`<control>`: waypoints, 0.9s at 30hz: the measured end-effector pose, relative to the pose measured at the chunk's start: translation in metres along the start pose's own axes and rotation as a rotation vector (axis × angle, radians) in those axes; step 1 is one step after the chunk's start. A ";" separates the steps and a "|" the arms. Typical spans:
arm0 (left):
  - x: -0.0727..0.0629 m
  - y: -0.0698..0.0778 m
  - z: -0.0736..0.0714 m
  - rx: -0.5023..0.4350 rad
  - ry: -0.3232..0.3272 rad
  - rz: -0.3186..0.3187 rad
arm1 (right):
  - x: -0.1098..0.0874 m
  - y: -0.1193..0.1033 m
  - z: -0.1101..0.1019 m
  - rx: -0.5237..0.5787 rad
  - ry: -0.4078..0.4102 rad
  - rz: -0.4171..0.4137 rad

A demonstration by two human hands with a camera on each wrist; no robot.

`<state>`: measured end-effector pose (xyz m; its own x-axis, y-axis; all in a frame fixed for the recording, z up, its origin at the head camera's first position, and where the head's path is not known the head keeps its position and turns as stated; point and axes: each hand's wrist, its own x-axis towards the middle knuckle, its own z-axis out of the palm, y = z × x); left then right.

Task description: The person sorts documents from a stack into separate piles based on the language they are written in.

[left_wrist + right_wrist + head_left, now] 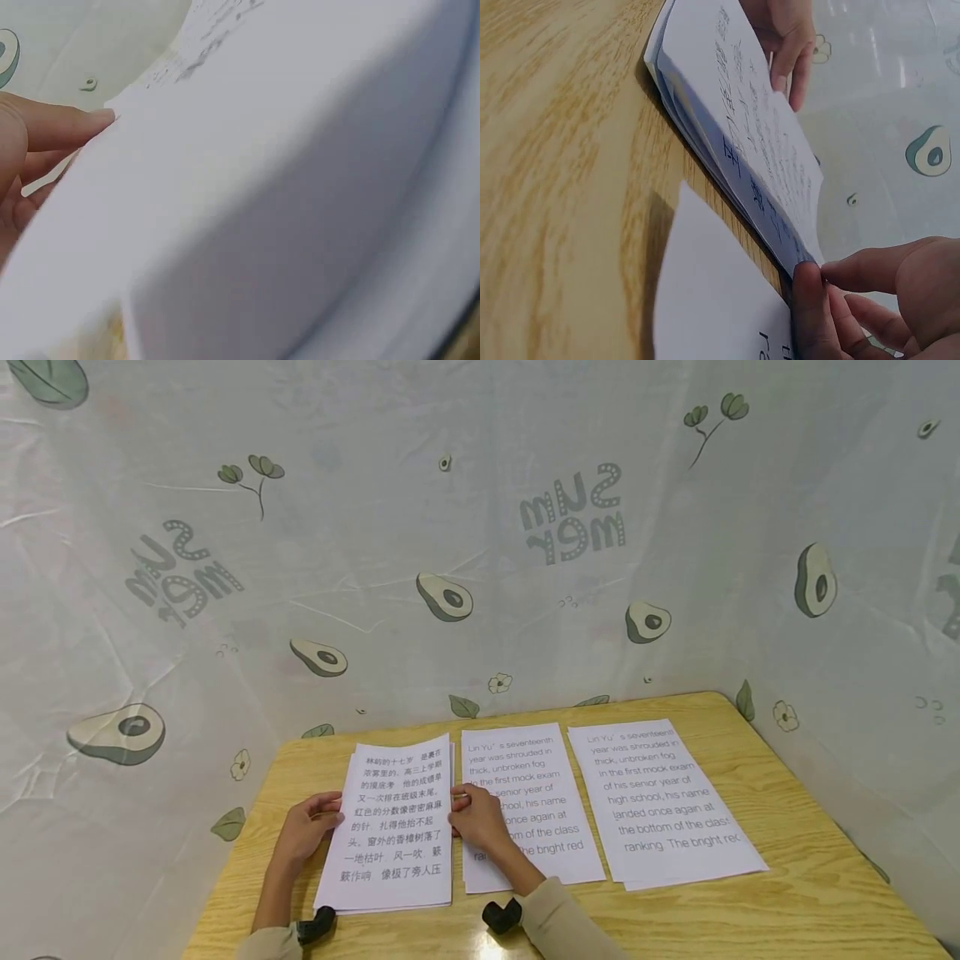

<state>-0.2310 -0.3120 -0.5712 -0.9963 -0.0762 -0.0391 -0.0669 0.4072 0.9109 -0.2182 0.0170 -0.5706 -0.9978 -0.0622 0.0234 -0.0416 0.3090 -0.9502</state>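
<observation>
A stack of printed paper (pixel 393 827) with Chinese text lies at the left of the table. My left hand (pixel 306 828) pinches its left edge, thumb on top and the other fingers lower down, as the left wrist view shows on the paper (pixel 172 172). On the opposite edge, my right hand (pixel 480 818) pinches the paper between thumb and finger. Seen from the right wrist, the upper sheets (pixel 742 112) bow up and the layers part along the near edge. My right forearm passes over the middle stack of English-text paper (pixel 525 777), hiding some of its words.
Another stack of English-text sheets (pixel 660 802) lies at the right, its lower edges slightly uneven. All three stacks rest on a wood-grain table (pixel 810 893). Behind and at the sides hangs a pale curtain (pixel 360 543) printed with avocados. A black wrist device (pixel 502 916) sits by my right cuff.
</observation>
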 end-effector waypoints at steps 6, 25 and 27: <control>-0.008 0.004 -0.002 0.060 0.067 -0.027 | -0.005 -0.005 -0.012 -0.063 -0.013 -0.050; -0.012 0.057 0.056 0.025 0.087 -0.054 | -0.016 0.004 -0.124 -0.091 0.093 0.066; -0.010 0.060 0.068 0.018 0.078 -0.047 | -0.019 0.006 -0.135 -0.101 0.091 0.082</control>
<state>-0.2285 -0.2252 -0.5435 -0.9849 -0.1662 -0.0485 -0.1149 0.4179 0.9012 -0.2070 0.1478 -0.5351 -0.9984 0.0521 -0.0205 0.0398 0.4039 -0.9139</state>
